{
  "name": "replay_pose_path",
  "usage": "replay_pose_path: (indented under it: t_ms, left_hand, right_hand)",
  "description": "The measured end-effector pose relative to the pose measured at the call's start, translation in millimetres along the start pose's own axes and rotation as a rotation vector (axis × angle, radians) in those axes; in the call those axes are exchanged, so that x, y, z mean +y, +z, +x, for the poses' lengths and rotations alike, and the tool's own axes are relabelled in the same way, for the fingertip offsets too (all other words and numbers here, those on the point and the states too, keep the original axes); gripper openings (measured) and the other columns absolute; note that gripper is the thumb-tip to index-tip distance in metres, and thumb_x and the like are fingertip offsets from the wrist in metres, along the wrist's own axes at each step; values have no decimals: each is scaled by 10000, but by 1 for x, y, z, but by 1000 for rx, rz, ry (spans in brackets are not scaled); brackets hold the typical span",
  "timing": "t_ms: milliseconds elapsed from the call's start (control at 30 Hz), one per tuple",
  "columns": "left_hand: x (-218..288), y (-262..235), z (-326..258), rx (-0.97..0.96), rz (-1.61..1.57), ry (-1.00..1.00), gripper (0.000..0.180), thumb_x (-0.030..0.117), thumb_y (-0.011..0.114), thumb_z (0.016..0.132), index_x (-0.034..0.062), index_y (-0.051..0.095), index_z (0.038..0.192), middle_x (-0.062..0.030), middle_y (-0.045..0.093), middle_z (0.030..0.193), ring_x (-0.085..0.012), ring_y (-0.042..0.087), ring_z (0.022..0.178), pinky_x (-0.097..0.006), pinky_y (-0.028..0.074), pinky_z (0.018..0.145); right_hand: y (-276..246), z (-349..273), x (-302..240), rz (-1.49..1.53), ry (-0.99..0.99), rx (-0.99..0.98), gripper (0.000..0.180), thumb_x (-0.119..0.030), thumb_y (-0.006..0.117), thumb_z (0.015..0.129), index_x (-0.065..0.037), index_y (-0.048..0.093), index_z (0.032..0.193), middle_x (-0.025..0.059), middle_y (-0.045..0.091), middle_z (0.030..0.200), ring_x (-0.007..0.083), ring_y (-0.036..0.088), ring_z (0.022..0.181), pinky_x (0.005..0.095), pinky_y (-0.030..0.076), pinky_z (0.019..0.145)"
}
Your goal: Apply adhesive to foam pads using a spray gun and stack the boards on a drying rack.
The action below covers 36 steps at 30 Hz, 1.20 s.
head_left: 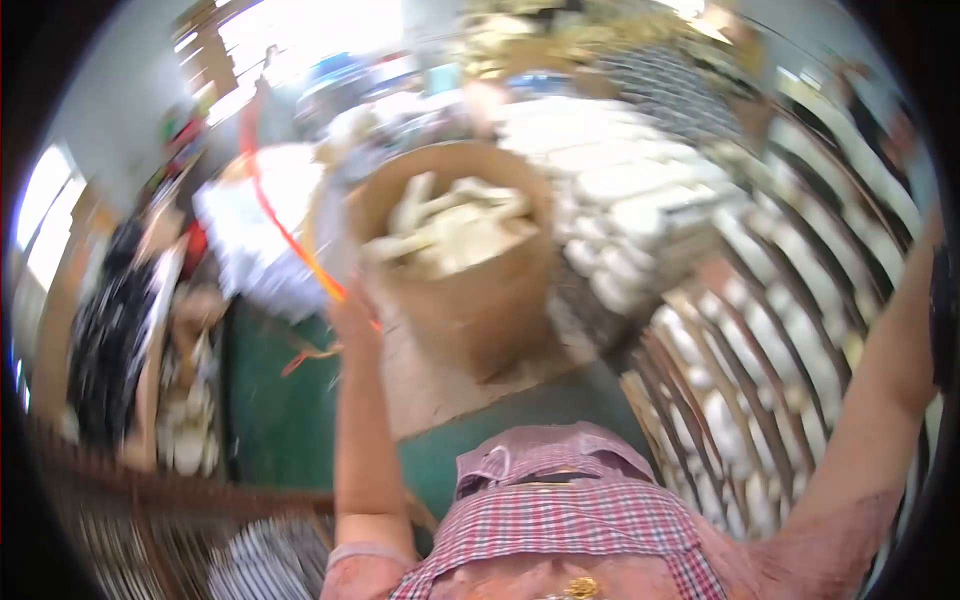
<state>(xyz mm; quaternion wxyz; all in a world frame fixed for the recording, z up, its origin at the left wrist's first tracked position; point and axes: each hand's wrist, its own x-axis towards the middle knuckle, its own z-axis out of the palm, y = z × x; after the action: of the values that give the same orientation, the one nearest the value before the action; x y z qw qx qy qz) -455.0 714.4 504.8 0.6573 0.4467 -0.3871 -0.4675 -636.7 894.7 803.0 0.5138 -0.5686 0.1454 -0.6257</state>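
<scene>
My left hand (pixel 355 312) is closed around a thin orange-red strap (pixel 270 205), which rises in a curve to the upper left. A short loose end hangs beside the wrist. Close by on the right stands a round brown tub (pixel 455 310) holding cream-white pieces (pixel 460 235); their kind is unclear in the blur. My right forearm (pixel 880 370) reaches up along the right rim, beside trays of white rolls (pixel 740 440). Blur and the picture's edge hide the right hand's fingers.
Under the tub lies a tan board (pixel 430 400) on a green surface (pixel 275 390). White bundles (pixel 610 150) are stacked behind it. Slatted trays (pixel 800 240) fill the right side. A white bag-like heap (pixel 260 230) and black material (pixel 110 340) are at left.
</scene>
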Motion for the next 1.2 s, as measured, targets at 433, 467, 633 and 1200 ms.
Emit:
replay_pose_path:
  t_ms: [433, 467, 633, 1200]
  left_hand:
    - [198, 214, -268, -1702, 80, 441, 300, 291, 604, 803, 6, 599, 709, -89, 529, 550, -179, 488, 497, -337, 396, 515]
    - [183, 216, -281, -1750, 76, 692, 192, 234, 612, 773, 48, 621, 816, -164, 575, 641, -311, 561, 571, -389, 426, 550]
    - [125, 212, -264, -1627, -77, 854, 172, 125, 714, 711, 20, 580, 693, -121, 524, 545, -210, 535, 479, -310, 404, 463]
    - [166, 478, -249, -1005, -509, 1368, 146, 102, 671, 710, 4, 569, 672, -157, 587, 992, -349, 529, 971, -396, 421, 800]
  right_hand:
    - [115, -124, -193, -1153, -60, 716, 238, -219, 538, 829, 17, 542, 859, 127, 593, 703, 237, 607, 622, 345, 491, 538]
    - [130, -139, -204, -1247, -55, 797, 242, -222, 537, 831, 18, 545, 861, 128, 595, 706, 238, 609, 625, 346, 493, 542]
    - [105, -169, -270, -1426, 68, 812, 262, -237, 535, 840, 22, 555, 872, 133, 601, 723, 242, 615, 641, 353, 503, 561]
    - [-24, -156, -384, -1743, 346, 1094, 305, -296, 528, 850, -1, 604, 855, 115, 625, 730, 223, 645, 657, 326, 532, 634]
